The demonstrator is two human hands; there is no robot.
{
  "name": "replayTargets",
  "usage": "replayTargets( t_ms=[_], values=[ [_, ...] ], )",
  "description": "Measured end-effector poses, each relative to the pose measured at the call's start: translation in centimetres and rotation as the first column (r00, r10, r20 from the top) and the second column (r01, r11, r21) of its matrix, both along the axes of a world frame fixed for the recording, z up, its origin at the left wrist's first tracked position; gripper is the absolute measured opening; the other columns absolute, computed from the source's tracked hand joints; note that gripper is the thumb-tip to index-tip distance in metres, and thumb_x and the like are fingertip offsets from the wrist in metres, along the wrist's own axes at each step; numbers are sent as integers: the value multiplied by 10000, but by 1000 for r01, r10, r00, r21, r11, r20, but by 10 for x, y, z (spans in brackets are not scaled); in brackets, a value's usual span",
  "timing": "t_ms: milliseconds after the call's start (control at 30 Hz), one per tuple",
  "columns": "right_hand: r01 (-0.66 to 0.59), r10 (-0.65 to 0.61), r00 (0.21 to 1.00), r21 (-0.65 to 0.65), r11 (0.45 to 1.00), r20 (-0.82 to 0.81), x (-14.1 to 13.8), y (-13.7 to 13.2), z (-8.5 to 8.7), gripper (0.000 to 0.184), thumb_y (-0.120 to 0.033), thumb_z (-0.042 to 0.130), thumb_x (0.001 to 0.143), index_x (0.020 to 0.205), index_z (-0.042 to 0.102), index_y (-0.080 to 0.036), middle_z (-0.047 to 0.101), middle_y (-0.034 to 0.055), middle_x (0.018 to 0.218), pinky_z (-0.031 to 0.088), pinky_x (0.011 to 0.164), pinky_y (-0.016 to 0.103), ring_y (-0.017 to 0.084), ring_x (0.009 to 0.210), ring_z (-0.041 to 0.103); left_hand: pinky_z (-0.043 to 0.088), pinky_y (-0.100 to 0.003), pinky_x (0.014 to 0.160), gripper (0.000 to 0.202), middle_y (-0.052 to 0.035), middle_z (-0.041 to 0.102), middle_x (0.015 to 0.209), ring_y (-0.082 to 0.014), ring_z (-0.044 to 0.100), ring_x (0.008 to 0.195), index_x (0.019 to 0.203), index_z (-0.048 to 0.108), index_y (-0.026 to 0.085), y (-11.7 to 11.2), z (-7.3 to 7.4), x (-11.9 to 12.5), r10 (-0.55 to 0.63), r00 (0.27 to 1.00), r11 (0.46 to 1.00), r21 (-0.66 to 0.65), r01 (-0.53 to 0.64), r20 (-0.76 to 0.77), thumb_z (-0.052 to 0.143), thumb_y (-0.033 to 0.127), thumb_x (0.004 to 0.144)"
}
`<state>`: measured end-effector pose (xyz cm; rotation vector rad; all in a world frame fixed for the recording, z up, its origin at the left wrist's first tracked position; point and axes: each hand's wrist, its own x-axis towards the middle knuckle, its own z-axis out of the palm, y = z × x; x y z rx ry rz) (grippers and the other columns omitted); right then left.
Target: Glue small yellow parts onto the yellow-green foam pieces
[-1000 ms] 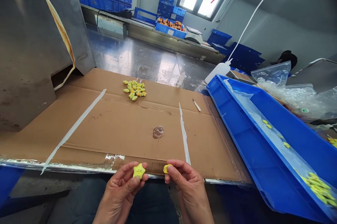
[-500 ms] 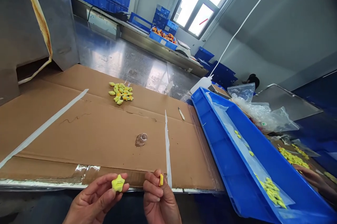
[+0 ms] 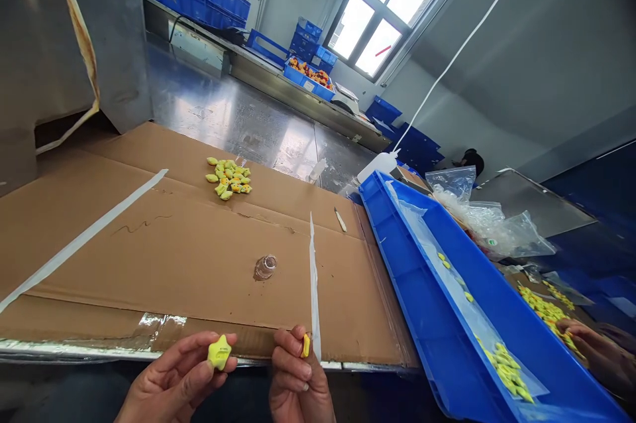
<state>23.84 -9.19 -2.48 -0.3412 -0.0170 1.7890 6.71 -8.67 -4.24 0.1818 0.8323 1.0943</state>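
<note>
Near the front edge of the cardboard, my left hand [image 3: 176, 376] pinches a small yellow-green star [image 3: 219, 352] between thumb and fingers, its flat face with faint dark marks turned toward me. To its right, my right hand [image 3: 301, 376] is closed on a small yellow-orange piece [image 3: 305, 345], seen edge-on; its exact kind does not show. The two hands are apart. Beyond them a small clear cup [image 3: 265, 267] sits on the cardboard [image 3: 199, 250]. Farther back lies a pile of yellow-green pieces [image 3: 228, 178], some with orange parts.
A long blue crate [image 3: 397, 264] with yellow-green pieces [image 3: 507, 366] on a plastic liner stands at right. Beyond it, another person's hand [image 3: 589, 343] is at a yellow pile [image 3: 541, 307]. A small knife [image 3: 340, 219] lies near the crate. Metal housing [image 3: 114, 45] rises at left.
My left hand with the star has shifted slightly left and down, and the view has tilted a little. Both hands keep their holds. The other person's hand has moved slightly at the yellow pile.
</note>
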Motion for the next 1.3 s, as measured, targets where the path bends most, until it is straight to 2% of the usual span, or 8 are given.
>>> replayTargets(
  t_ms=[133, 267, 433, 767, 933, 1033, 1167, 1300],
  values=[
    [-1, 4, 999, 76, 997, -38, 0, 0, 3, 199, -149, 829, 722, 867, 695, -119, 557, -21, 715, 429, 459, 2, -18, 532, 502, 576, -231, 710, 265, -84, 764, 938, -238, 703, 828, 842, 755, 196, 0, -2, 0, -17, 999, 1000, -5, 17, 32, 833, 166, 590],
    [21, -20, 1000, 97, 995, -14, -2, 1, 7, 178, -134, 812, 744, 874, 690, -117, 584, -4, 742, 476, 508, 32, 0, 570, 538, 573, -229, 724, 284, -93, 757, 969, -240, 698, 866, 898, 744, 196, 0, -2, 0, -17, 999, 1000, 8, 17, 40, 812, 156, 626],
    [52, -50, 999, 149, 987, -19, -5, -1, 7, 163, -118, 806, 750, 832, 666, -140, 567, -10, 739, 473, 502, 42, 7, 568, 533, 572, -222, 737, 287, -96, 742, 1025, -234, 694, 882, 921, 740, 190, -1, 1, 0, -5, 1000, 1000, -2, 5, 22, 802, 160, 643],
    [67, -58, 997, 274, 960, -42, -7, -5, 8, 153, -130, 792, 769, 745, 641, -145, 526, -8, 721, 448, 463, 50, 8, 527, 493, 560, -240, 799, 299, -99, 748, 1004, -238, 683, 921, 948, 739, 189, -1, -7, -3, -50, 997, 999, -4, 50, 61, 796, 168, 655],
    [59, -56, 998, 246, 968, -18, -6, -6, 10, 135, -148, 785, 779, 750, 654, -144, 518, -13, 706, 427, 453, 39, 2, 519, 484, 577, -222, 732, 300, -102, 754, 977, -229, 704, 832, 891, 748, 172, -2, 7, 2, 16, 1000, 1000, -16, -16, 23, 830, 172, 602],
    [54, -77, 991, 199, 978, 110, -3, -3, 15, 129, -169, 800, 764, 774, 673, -146, 522, -22, 709, 425, 470, 43, -2, 525, 481, 584, -210, 672, 307, -111, 756, 961, -213, 712, 744, 859, 751, 157, -2, 20, 5, 68, 998, 998, -9, -68, 15, 850, 191, 570],
    [60, -138, 882, 182, 981, 450, 4, 7, 23, 129, -230, 807, 756, 824, 715, -170, 573, -12, 749, 458, 533, 82, 19, 565, 512, 584, -202, 618, 310, -116, 768, 884, -199, 710, 674, 816, 756, 148, -1, 29, 6, 95, 995, 995, -23, -94, 18, 869, 202, 531],
    [84, -250, 631, 255, 963, 734, 11, 19, 35, 121, -233, 816, 726, 817, 744, -198, 612, -4, 787, 492, 613, 136, 61, 606, 579, 579, -194, 578, 314, -125, 769, 832, -187, 702, 624, 772, 759, 148, 0, 30, 5, 118, 993, 992, -49, -118, 8, 886, 201, 490]
  ],
)
